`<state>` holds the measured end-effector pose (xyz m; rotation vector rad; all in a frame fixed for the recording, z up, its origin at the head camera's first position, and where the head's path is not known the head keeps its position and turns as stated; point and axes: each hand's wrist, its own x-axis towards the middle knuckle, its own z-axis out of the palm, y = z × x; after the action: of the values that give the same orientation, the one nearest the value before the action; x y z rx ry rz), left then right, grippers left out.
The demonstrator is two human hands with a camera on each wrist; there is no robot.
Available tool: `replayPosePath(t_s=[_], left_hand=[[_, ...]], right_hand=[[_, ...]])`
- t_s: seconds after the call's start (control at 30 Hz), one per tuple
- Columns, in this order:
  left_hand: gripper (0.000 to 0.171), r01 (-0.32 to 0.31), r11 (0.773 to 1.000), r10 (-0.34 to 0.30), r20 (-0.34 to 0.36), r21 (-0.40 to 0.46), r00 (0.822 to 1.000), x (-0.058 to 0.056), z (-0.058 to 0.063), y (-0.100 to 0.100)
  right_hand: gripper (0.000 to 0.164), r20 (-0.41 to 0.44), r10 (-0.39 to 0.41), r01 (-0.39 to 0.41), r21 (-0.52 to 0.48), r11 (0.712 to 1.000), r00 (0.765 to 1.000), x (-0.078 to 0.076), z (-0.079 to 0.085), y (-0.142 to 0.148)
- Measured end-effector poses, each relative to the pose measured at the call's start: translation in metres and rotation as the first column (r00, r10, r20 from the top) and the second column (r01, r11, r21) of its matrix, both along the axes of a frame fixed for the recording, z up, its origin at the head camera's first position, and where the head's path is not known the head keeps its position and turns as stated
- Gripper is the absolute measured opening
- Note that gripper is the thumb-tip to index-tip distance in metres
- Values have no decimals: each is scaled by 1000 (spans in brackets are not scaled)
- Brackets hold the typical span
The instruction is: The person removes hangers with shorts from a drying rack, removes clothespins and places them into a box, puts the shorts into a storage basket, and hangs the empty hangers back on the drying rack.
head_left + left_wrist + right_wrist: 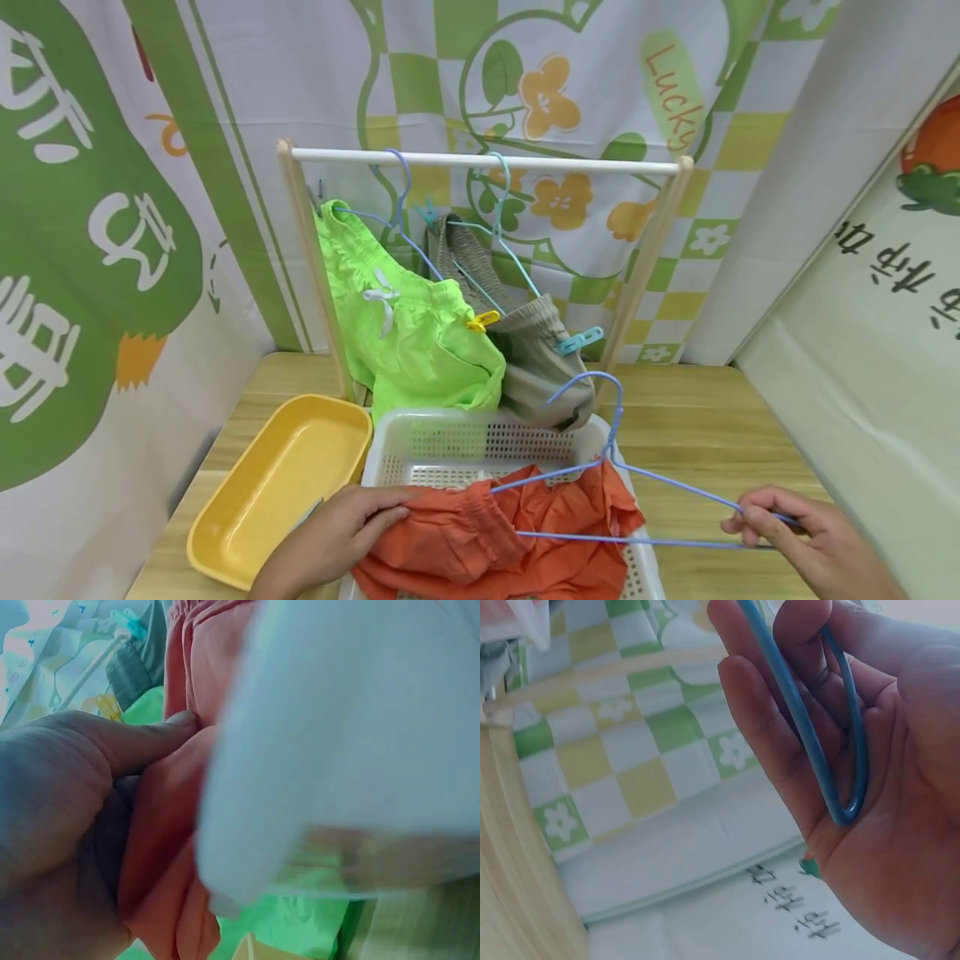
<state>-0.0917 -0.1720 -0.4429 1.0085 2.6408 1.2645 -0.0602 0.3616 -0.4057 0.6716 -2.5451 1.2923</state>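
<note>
Red shorts with a gathered waistband lie over the white basket. My left hand grips them by their left side, thumb on top of the cloth; the left wrist view shows the thumb pressed on the red fabric. A blue hanger reaches into the waist opening with its left end hidden inside the shorts. Its hook points up and to the left. My right hand pinches the hanger's right end between thumb and fingers. In the right wrist view the hanger's bent end lies across the palm.
A wooden rack stands behind the basket. From it hang bright green shorts with a yellow clip and grey shorts with a blue clip. A yellow tray sits at the left.
</note>
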Motion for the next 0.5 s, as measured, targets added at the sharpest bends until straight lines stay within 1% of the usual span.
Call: replayPosePath(t_s=[0.07, 0.13, 0.2, 0.27, 0.33, 0.4, 0.43, 0.47, 0.5], left_hand=[[23, -16, 1000, 16, -9, -6, 1000, 0, -2, -2], [19, -24, 1000, 24, -1, -2, 1000, 1, -3, -4], [19, -31, 1000, 31, -3, 3, 1000, 1, -4, -4], [20, -33, 999, 33, -13, 4, 999, 0, -4, -3], [22, -25, 1000, 25, -10, 3, 1000, 0, -5, -1], [24, -11, 1000, 11, 2, 0, 1000, -1, -6, 2], [25, -1, 1000, 1, 9, 1, 1000, -1, -7, 4], [25, 8, 1000, -8, 14, 3, 1000, -1, -7, 6], [25, 15, 1000, -15, 13, 9, 1000, -1, -8, 7]], right_hand=[[29, 18, -65, 64, 43, 997, 998, 4, 1, 6], [25, 50, -134, 130, 81, 988, 990, 8, 3, 11], [20, 91, -215, 206, 100, 973, 972, 12, 4, 17], [16, 95, -276, 267, 96, 959, 956, 16, 5, 22], [16, 72, -318, 313, 74, 947, 945, 21, 4, 26], [16, 54, -367, 367, 26, 930, 928, 26, 1, 30], [17, 45, -382, 383, -16, 924, 923, 28, -1, 33], [18, 58, -394, 397, -73, 915, 917, 30, -4, 36], [19, 88, -407, 416, -139, 899, 909, 33, -7, 39]])
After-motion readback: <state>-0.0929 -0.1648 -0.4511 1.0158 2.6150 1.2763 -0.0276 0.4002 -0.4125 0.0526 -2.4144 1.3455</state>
